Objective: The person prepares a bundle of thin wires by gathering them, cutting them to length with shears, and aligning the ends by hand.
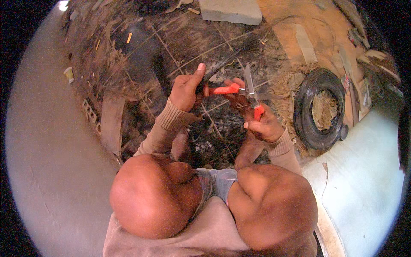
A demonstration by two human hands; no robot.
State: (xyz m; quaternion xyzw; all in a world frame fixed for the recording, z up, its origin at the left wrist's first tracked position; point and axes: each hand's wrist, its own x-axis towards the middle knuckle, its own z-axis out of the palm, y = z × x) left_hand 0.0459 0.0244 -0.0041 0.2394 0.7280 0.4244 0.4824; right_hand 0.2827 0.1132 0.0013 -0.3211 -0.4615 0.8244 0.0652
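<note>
Gripping one handle (259, 112) of the red-handled cutter (249, 84), the right hand (269, 124) is sitting closed; the left hand (185, 91) is clasping a blurred dark bundle (227, 59), thumb up, presumably steadying it, while the other handle (226, 89) is pointing toward that fist, perhaps for leverage

Left hand (185, 92) and right hand (267, 125) in front of the knees (150, 197).
The scissors (242, 91) are between the hands, above the floor (184, 47). A big ring (303, 113) is right of the right hand. A slab (231, 10) lies far in front. A board (112, 124) is left of the left hand, near the left wall (47, 150), and a cup (68, 74) is farther ahead.
</note>
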